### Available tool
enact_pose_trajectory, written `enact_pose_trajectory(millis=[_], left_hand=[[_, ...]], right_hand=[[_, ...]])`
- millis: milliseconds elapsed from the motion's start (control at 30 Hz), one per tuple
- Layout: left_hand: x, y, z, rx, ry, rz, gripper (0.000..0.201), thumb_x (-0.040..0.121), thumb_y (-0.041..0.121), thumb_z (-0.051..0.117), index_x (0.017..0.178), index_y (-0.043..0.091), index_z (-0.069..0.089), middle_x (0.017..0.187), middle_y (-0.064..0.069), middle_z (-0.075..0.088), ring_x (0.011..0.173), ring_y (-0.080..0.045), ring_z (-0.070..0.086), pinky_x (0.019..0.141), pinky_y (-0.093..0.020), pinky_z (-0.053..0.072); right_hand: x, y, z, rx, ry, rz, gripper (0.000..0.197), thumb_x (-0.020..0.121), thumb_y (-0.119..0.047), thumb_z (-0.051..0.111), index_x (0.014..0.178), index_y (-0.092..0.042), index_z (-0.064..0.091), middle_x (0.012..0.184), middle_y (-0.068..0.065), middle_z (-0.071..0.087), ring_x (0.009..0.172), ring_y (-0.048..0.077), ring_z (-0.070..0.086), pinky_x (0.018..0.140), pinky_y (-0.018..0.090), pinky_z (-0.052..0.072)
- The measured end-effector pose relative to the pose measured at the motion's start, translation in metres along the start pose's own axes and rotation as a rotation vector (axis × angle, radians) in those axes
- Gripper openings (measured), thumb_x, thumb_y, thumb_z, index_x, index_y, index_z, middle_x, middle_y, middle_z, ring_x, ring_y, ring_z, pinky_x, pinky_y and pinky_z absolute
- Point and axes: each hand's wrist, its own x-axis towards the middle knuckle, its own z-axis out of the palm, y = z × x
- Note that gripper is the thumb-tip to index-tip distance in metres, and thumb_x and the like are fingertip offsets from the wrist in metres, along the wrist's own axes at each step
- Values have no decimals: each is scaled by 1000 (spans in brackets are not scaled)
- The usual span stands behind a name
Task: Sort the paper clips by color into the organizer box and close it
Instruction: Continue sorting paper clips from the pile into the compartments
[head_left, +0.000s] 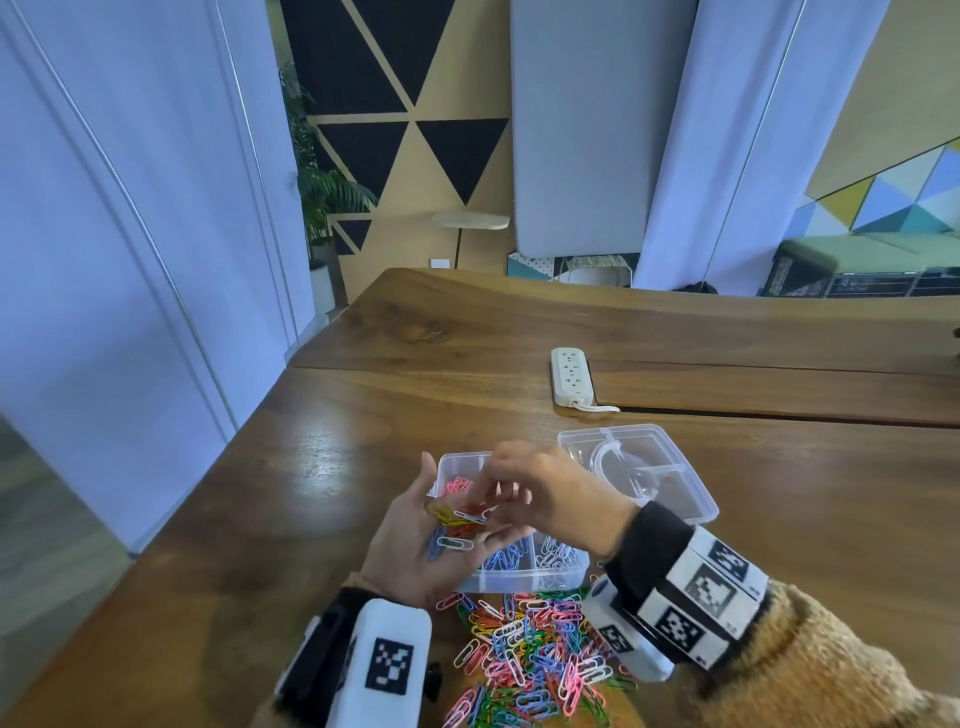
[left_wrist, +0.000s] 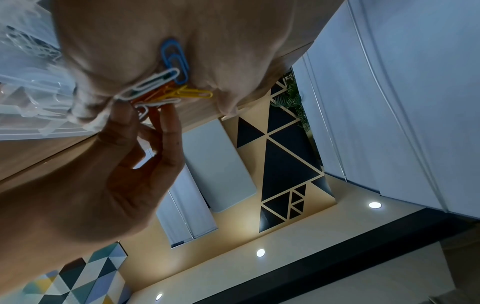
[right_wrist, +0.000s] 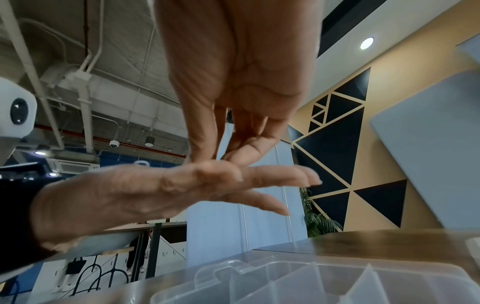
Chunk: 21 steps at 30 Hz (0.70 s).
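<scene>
Paper clips in a mixed loose pile (head_left: 535, 660) lie on the table (head_left: 322, 467) at the near edge, betw. both wrists, pointing every way, no common axis. Just beyond, touching the pile's far side, sits the clear organizer box (head_left: 524, 577): blue clips (head_left: 501, 558) and white clips (head_left: 558, 553) in its near compartments, pink clips (head_left: 457, 486) in a far-left one. Above the box, left hand (head_left: 415, 540) is palm up, fingers relaxed and mostly straight, cupping a small batch of clips (head_left: 460, 522). Right hand (head_left: 540, 493) reaches in from the right, fingertips bunched down onto that batch; whether they actually pinch a clip can't be told. Left wrist view adds what the head view blurs: a blue clip (left_wrist: 175, 61) lengthwise along the palm, a white one (left_wrist: 148, 84) slanted across it, a yellow one (left_wrist: 192, 93) crosswise by the fingers. Right wrist view shows only the back of the left hand (right_wrist: 145, 193), no clips. Box lid (head_left: 639, 467) lies open to the far right. Farther back, a white power strip (head_left: 569, 376), well apart; wide bare wood to the left and beyond.
</scene>
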Motion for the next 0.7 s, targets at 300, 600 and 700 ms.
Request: enact_pose_trajectory(millis=[300,600,700], left_hand=[[1,-11,7,0,46,81,61,97,50,33,101,-3,63,108,-21,67,92,-33,69,80,-52,45],[6,-15,2,86,50,76,53,96,53,30,104,9,58,93,-10,69,94,-25,68,65,-43,59],[5,-14,-2,86,23,3,59,89,54,37,109,5,64,112,-18,62,99,-37,64,53,-36,59]], right_hand=[[-3,-14,1,22,46,-65,15,81,-8,66,96,-11,68,92,3,59,75,3,48,68,9,40],[4,-13,12,15,-13,3,8,79,-12,67,85,-6,66,85,4,59,73,6,46,65,9,35],[4,-7,14,172,16,99,8,78,-14,69,82,-9,63,72,-8,57,62,-1,51,60,9,40]])
